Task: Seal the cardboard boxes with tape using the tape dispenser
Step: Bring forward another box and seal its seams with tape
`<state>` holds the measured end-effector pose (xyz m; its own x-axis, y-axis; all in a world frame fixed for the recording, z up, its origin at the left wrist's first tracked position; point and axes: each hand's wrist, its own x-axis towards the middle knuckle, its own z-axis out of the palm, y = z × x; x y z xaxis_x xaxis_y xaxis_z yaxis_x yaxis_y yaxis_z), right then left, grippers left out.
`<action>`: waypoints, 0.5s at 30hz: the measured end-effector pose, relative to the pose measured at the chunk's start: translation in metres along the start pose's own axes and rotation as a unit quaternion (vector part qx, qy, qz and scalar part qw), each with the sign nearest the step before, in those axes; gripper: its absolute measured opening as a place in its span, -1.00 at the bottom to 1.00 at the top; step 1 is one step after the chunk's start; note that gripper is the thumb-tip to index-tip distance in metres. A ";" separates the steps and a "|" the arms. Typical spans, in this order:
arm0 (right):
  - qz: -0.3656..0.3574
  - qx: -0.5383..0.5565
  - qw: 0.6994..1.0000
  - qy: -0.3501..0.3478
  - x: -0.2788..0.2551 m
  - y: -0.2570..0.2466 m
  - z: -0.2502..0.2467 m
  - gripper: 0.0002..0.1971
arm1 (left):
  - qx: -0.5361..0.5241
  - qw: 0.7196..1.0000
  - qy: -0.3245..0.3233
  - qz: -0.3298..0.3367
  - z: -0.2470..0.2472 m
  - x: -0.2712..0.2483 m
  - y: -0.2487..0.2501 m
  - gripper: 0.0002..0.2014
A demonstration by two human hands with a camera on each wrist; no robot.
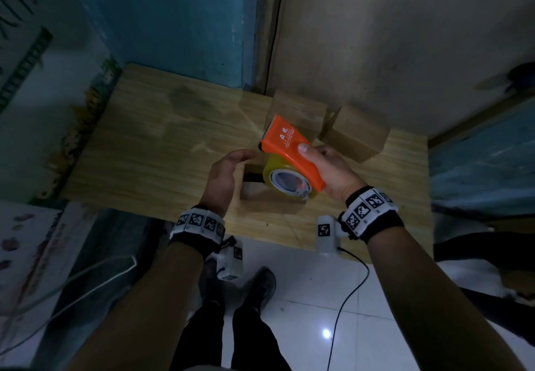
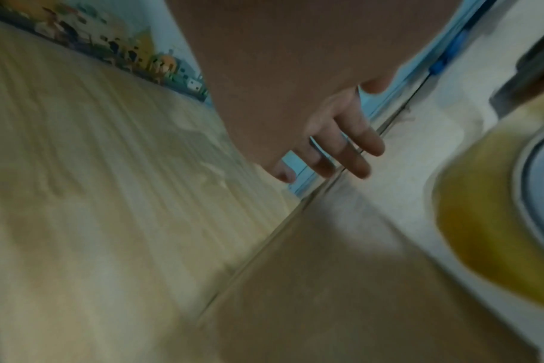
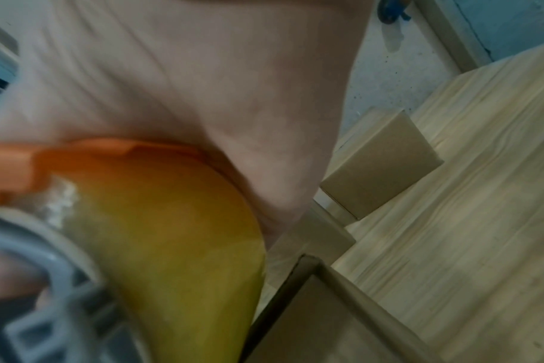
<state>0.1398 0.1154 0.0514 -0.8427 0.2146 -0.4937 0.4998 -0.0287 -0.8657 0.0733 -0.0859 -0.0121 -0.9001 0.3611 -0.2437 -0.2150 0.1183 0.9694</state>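
Head cam down; wrist cams close, shared table (image 1: pixel 150 139).

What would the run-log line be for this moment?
right hand: grips orange tape dispenser above near cardboard box | left hand: open beside box | two boxes behind

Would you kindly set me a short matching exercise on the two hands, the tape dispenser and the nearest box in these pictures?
Things:
1. right hand
2. left hand
3. tape dispenser
4. nearest cardboard box

States:
A. top flaps still apart, dark gap showing
B. orange, carrying a yellowish roll
C. fingers relaxed, holding nothing
D. grips the dispenser

Pairs: 1-D, 2-C, 3-B, 4-A
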 end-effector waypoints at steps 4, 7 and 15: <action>-0.010 0.023 1.000 -0.017 0.005 0.000 0.003 -0.04 | -0.154 0.985 -0.064 -0.047 -0.001 0.005 0.028 -0.54; -0.015 0.072 0.996 -0.048 0.005 0.000 0.007 -0.16 | -0.159 0.982 -0.100 -0.030 0.000 0.004 0.040 -0.48; -0.023 0.089 0.993 -0.073 0.005 -0.001 0.011 -0.09 | -0.085 0.989 -0.111 -0.050 -0.001 0.013 0.036 -0.73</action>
<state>0.1334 0.1057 0.0487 -0.8907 0.0757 -0.4483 0.4273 -0.1972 -0.8823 0.0536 -0.0781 0.0196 -0.7697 0.5520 -0.3207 -0.3760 0.0139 0.9265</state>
